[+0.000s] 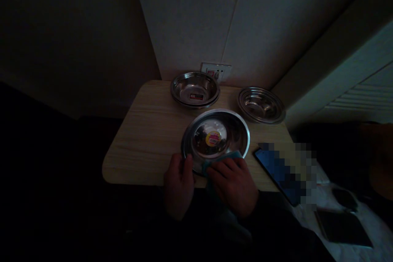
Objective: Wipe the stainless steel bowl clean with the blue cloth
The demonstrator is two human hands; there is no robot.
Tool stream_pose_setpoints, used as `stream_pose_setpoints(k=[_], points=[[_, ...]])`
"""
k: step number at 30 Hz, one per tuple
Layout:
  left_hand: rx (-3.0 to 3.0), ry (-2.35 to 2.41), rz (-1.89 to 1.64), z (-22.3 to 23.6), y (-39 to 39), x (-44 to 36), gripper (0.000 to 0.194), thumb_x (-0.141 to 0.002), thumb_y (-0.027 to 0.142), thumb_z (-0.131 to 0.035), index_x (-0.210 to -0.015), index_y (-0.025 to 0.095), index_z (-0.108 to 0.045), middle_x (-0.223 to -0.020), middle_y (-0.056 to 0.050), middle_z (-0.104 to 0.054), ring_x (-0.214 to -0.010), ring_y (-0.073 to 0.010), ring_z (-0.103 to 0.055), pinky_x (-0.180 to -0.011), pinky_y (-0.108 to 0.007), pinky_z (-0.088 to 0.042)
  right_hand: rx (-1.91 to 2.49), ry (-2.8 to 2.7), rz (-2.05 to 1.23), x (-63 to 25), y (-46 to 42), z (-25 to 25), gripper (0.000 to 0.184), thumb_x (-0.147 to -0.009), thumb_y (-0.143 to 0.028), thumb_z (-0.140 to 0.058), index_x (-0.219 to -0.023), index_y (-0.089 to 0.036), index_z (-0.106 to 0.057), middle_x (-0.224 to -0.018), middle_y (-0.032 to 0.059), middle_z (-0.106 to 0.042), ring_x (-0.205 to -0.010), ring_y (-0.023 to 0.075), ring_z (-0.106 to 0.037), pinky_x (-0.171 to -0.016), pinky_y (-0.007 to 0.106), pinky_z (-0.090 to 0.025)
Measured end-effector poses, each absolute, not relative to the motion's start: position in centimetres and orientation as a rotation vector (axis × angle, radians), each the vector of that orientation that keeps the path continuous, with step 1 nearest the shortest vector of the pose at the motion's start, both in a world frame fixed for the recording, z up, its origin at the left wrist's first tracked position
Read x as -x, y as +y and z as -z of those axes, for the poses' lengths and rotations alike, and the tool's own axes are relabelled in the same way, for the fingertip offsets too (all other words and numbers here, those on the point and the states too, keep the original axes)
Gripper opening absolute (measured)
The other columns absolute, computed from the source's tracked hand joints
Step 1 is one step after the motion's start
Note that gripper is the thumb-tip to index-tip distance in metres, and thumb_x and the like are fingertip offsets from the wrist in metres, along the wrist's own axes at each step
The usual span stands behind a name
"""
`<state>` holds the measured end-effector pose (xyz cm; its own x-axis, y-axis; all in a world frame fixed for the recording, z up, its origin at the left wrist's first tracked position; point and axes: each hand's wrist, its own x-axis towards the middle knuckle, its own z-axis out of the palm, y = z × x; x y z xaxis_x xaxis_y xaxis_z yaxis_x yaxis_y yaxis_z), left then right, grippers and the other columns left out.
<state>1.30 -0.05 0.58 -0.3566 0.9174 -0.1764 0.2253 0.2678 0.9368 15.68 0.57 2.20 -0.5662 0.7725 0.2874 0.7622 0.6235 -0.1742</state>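
A round stainless steel basin (pixel 235 125) with a yellow and pink sticker (pixel 213 138) on its bottom lies near the front of the small table. My left hand (pixel 179 184) is closed on the basin's near left rim, the thumb on top. In my right hand (pixel 235 184) is a teal cloth (pixel 235 154), pressed against the near side of the basin. Part of the cloth hangs below the hand, dim in the shadow. The fingers of the right hand are bent over the cloth.
Stacked steel basins (pixel 195 86) stand at the back, and another stack (pixel 260 105) at the back right. A phone (pixel 278 174) lies at the table's right edge, partly pixelated. A wall socket (pixel 216 70) is behind. A dark flat object (pixel 344 227) rests on white fabric at right.
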Motion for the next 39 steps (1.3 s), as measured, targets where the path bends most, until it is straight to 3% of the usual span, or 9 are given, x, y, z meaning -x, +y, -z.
stream_pose_setpoints(k=[4, 9, 15, 23, 30, 39], points=[[-1.026, 1.788, -1.161, -0.5, 0.0, -1.2, 0.025, -0.080, 0.045, -0.047, -0.073, 0.021, -0.048, -0.058, 0.004, -0.052, -0.052, -0.0107, -0.050, -0.049, -0.021, -0.037, 1.212, -2.480, -0.083, -14.5, 0.9, -2.2, 0.014, -0.084, -0.024, -0.051, -0.093, -0.020, -0.062, -0.086, 0.0021, -0.066, -0.080, 0.0182, -0.050, -0.069, 0.036, -0.028], [-0.991, 1.736, -1.168, -0.5, 0.3, -0.6, 0.028, -0.079, 0.047, -0.048, -0.070, 0.021, -0.045, -0.046, 0.007, -0.046, -0.043, -0.0096, -0.046, -0.043, -0.020, -0.035, 1.231, -2.589, 0.062, -16.8, 0.6, -2.3, 0.014, -0.079, -0.021, -0.057, -0.091, -0.020, -0.063, -0.082, 0.0028, -0.066, -0.078, 0.0189, -0.050, -0.068, 0.036, -0.027], [-0.978, 1.802, -1.116, -1.2, 0.0, -0.1, 0.028, -0.078, 0.048, -0.050, -0.072, 0.021, -0.047, -0.046, 0.007, -0.050, -0.042, -0.0093, -0.047, -0.041, -0.019, -0.035, 1.371, -2.344, 0.231, -19.6, -0.5, -2.1, 0.020, -0.085, -0.021, -0.050, -0.098, -0.016, -0.063, -0.092, 0.0062, -0.067, -0.085, 0.0202, -0.052, -0.074, 0.037, -0.030], [-0.935, 1.788, -1.115, -1.1, -0.3, -0.5, 0.031, -0.078, 0.052, -0.047, -0.070, 0.021, -0.045, -0.044, 0.007, -0.048, -0.041, -0.0096, -0.046, -0.040, -0.019, -0.035, 1.393, -2.262, 0.083, -18.1, -1.7, -0.8, 0.022, -0.086, -0.021, -0.050, -0.103, -0.019, -0.063, -0.096, 0.0056, -0.067, -0.087, 0.0201, -0.052, -0.074, 0.036, -0.032], [-0.884, 1.721, -1.200, -0.8, -0.1, -1.0, 0.030, -0.076, 0.048, -0.051, -0.066, 0.020, -0.045, -0.050, 0.007, -0.045, -0.046, -0.0083, -0.043, -0.043, -0.019, -0.034, 1.321, -2.186, -0.132, -13.9, -1.2, -0.9, 0.016, -0.085, -0.022, -0.051, -0.095, -0.020, -0.064, -0.089, 0.0021, -0.067, -0.083, 0.0180, -0.051, -0.073, 0.035, -0.032], [-0.859, 1.747, -1.247, -0.4, -0.2, -0.9, 0.029, -0.077, 0.046, -0.052, -0.067, 0.020, -0.045, -0.054, 0.006, -0.047, -0.049, -0.0086, -0.043, -0.047, -0.019, -0.035, 1.332, -2.287, -0.143, -15.5, -0.7, -1.4, 0.014, -0.081, -0.022, -0.056, -0.092, -0.021, -0.064, -0.089, 0.0009, -0.066, -0.084, 0.0189, -0.050, -0.072, 0.036, -0.029]])
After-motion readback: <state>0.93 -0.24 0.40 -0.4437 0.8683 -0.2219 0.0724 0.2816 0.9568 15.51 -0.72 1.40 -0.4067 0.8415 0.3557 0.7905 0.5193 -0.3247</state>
